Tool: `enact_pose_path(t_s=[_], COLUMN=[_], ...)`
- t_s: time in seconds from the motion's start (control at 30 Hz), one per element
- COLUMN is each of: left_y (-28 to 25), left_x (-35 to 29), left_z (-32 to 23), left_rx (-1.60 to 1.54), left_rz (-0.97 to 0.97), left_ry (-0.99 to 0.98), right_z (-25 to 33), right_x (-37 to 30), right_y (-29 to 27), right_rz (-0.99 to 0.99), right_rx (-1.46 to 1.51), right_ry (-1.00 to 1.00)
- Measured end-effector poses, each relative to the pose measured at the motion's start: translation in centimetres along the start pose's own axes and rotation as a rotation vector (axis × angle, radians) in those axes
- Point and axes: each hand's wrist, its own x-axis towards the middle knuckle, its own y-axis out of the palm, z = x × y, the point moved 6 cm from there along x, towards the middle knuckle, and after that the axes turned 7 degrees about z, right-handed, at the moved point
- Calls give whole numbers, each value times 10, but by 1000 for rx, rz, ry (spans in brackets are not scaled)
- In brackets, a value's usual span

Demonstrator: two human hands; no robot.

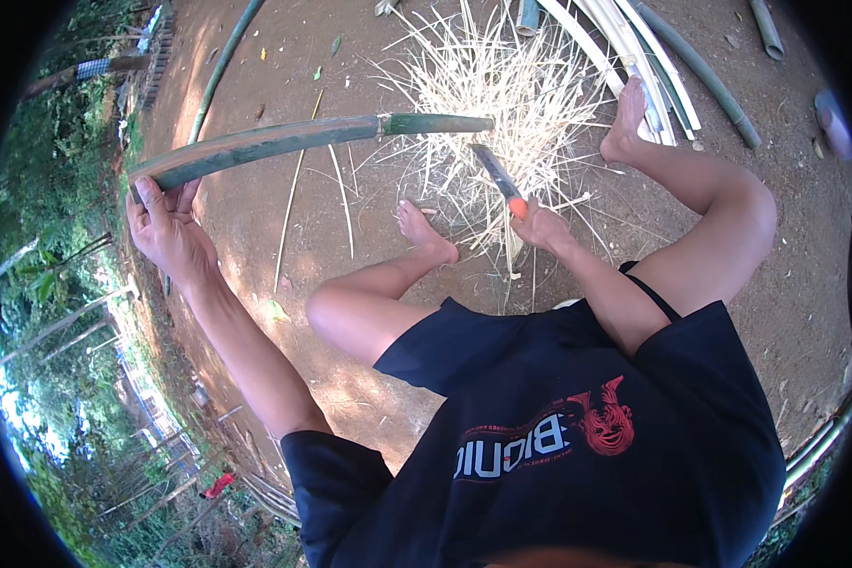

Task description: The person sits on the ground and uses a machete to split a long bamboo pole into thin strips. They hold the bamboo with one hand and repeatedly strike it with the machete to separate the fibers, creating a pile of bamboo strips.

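At the left, my left hand (173,230) is closed round the near end of a long split green bamboo strip (284,147). The strip stretches across to the right, with a node ring partway and its far end over a heap of pale shavings. My right hand (542,227) grips the orange handle of a machete (494,172). The dark blade points up and left, its tip just below the strip's far end; I cannot tell whether they touch. The heap of bamboo shavings (502,85) spreads on the ground between my bare feet.
Pale split bamboo strips (625,47) lie at the upper right beside my right foot, with a green bamboo pole (701,71) next to them. A bamboo pole (222,71) lies at the upper left. A short bamboo piece (767,30) sits far right. Greenery borders the left.
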Motion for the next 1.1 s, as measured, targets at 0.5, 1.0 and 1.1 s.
enact_pose_path(t_s=[0.5,1.0,1.1], left_y=[19,35,27], left_x=[-29,-96,-106], left_z=[-14,-31,-24], left_rx=[-221,-103,-124], left_rz=[203,217,147], left_ry=[86,187,207], right_z=[66,118,130], right_x=[-253,-152,-166], right_y=[-47,-42,-35], right_rz=[-288,-165,-127], right_rx=[279,182,154], right_ry=[-845,-558,-619])
